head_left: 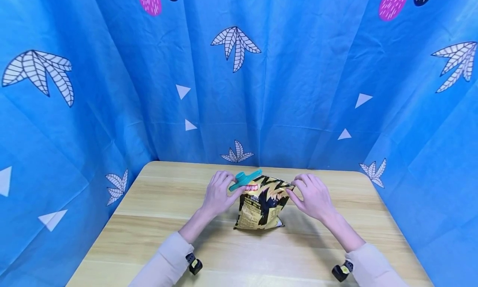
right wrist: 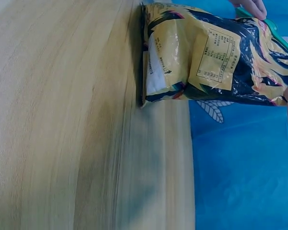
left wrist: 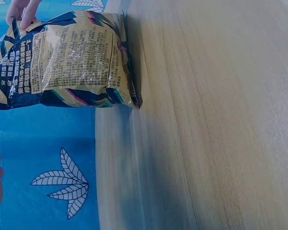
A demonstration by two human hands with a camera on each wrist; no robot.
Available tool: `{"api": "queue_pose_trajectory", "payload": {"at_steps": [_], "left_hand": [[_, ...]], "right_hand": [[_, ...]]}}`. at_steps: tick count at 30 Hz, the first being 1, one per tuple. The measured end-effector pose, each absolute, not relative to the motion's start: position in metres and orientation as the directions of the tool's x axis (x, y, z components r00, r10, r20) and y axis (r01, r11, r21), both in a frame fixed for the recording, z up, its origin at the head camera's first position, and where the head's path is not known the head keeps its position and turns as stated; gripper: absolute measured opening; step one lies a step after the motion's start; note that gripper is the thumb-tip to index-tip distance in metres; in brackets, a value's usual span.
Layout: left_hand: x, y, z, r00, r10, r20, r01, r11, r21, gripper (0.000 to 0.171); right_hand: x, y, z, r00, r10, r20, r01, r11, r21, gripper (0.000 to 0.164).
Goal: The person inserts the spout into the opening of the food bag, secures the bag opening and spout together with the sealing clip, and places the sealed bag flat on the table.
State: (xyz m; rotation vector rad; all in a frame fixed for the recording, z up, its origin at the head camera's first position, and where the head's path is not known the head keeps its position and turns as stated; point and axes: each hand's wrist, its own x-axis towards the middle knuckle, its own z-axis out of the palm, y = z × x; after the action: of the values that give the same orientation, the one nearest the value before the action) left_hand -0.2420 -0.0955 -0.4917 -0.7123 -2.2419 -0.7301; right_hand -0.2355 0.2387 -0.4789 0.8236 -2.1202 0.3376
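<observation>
A gold and black snack bag [head_left: 257,212] stands upright on the wooden table, its printed panels also showing in both wrist views. At its top left corner the left hand [head_left: 219,191] grips a teal bag clip [head_left: 244,179] together with the bag's edge. The clip lies slantwise along the left part of the top edge; whether its bars are closed over the bag I cannot tell. The right hand [head_left: 313,195] pinches the top right corner between thumb and fingers. In the right wrist view the green clip [right wrist: 278,36] shows behind the bag, near the left hand's fingers [right wrist: 254,7].
The light wooden table [head_left: 157,229] extends around the bag to both sides and the front. A blue curtain [head_left: 298,91] with leaf prints hangs behind and along both sides. Dark wrist cameras are strapped at each sleeve, such as the left one [head_left: 194,263].
</observation>
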Motion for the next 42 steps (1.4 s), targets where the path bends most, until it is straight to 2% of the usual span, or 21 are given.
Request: {"api": "queue_pose_trajectory", "payload": {"at_steps": [6,15,26,42], "left_hand": [[-0.244,-0.095,-0.492,-0.638,0.282,0.717,0.637,0.716,0.285,0.04],[-0.251,-0.096,-0.497,-0.644,0.279,0.712,0.618,0.739,0.268,0.051],[-0.263,-0.097,-0.5,-0.641,0.278,0.716,0.607,0.754,0.25,0.046],[-0.275,-0.094,-0.506,-0.701,0.273,0.659,0.57,0.77,0.287,0.038]], "right_hand": [[-0.238,0.238,-0.482,-0.494,-0.426,0.758,-0.645,0.764,0.009,0.044],[-0.241,0.231,-0.482,-0.503,-0.397,0.768,-0.607,0.795,0.013,0.033],[-0.25,0.229,-0.484,-0.506,-0.401,0.764,-0.589,0.808,0.033,0.034],[-0.264,0.228,-0.49,-0.51,-0.414,0.754,-0.581,0.812,0.053,0.035]]}}
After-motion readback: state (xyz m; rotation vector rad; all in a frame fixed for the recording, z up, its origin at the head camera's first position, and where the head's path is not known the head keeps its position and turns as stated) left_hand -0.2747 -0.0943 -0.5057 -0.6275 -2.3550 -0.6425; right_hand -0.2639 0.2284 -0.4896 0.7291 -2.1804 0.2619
